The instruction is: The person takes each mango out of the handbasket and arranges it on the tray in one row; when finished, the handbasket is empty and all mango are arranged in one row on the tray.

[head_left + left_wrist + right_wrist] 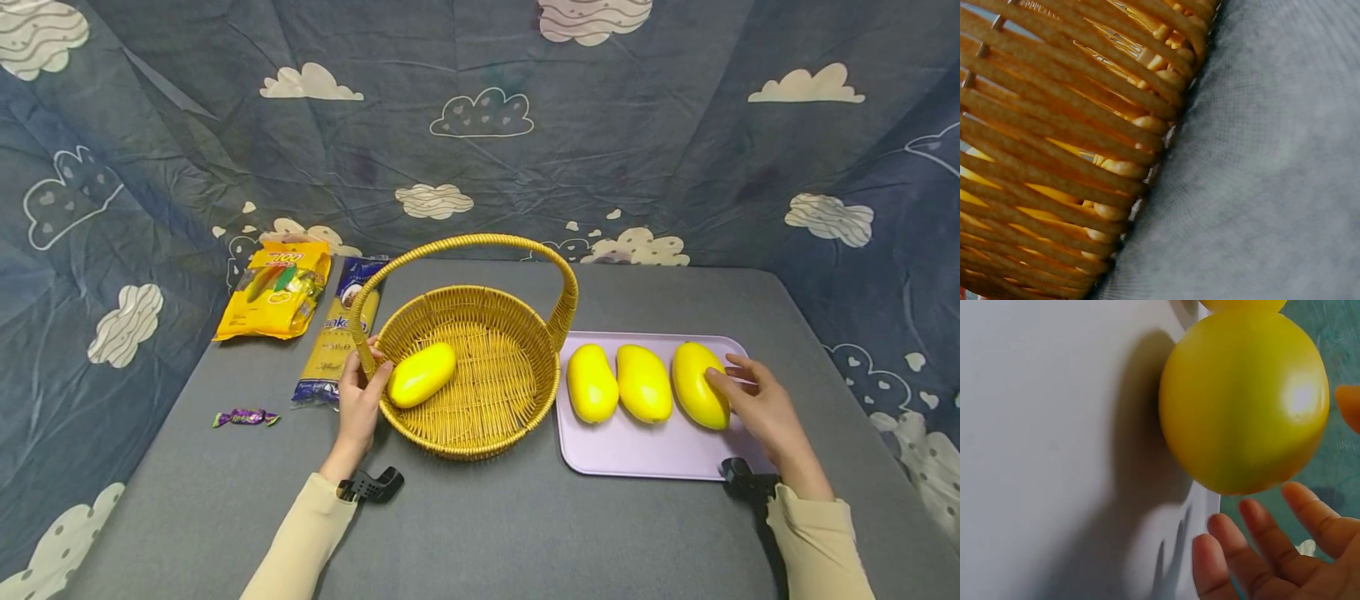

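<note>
Head view: right hand point(761, 410) at the rightmost mango point(699, 387), seemingly a pick-up; next, fingers should close round it.
Its fingers stand apart, the mango just beside them at ten o'clock on the lilac tray point(637, 454); farther, towards nine, two mangoes point(645, 385), then the wicker basket point(495, 392), its nine-o'clock side gripped by the left hand point(360, 407).

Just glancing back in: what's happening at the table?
A person's left hand grips the basket at its left side, by the handle. The right hand is at the rightmost yellow fruit on the tray, fingers not closed round it. Another fruit lies in the basket, and two more are on the tray.
</note>
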{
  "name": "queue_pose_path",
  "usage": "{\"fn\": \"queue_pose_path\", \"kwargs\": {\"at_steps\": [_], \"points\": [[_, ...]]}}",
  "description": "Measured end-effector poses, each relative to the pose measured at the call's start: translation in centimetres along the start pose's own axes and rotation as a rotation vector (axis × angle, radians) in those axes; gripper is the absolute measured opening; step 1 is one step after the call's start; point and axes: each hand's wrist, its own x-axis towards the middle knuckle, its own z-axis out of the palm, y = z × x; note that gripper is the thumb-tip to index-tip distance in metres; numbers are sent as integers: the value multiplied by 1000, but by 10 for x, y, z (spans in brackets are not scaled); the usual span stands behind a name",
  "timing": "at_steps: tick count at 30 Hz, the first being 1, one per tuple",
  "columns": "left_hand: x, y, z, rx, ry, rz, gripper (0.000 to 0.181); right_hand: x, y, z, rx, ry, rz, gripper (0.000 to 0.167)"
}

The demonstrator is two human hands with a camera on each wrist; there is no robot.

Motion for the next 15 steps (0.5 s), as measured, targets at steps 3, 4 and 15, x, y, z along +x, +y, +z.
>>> {"fn": "queue_pose_path", "kwargs": {"at_steps": [3,4,15], "points": [[0,0,0,1,1,-1,23,-6,-11,-2,-20,49,-12,89],[0,-1,0,1,1,-3,23,-10,-18,-2,-17,64,-13,87],[0,1,0,-1,1,-12,24,-54,-99,0,-33,316,-158,49]]}}
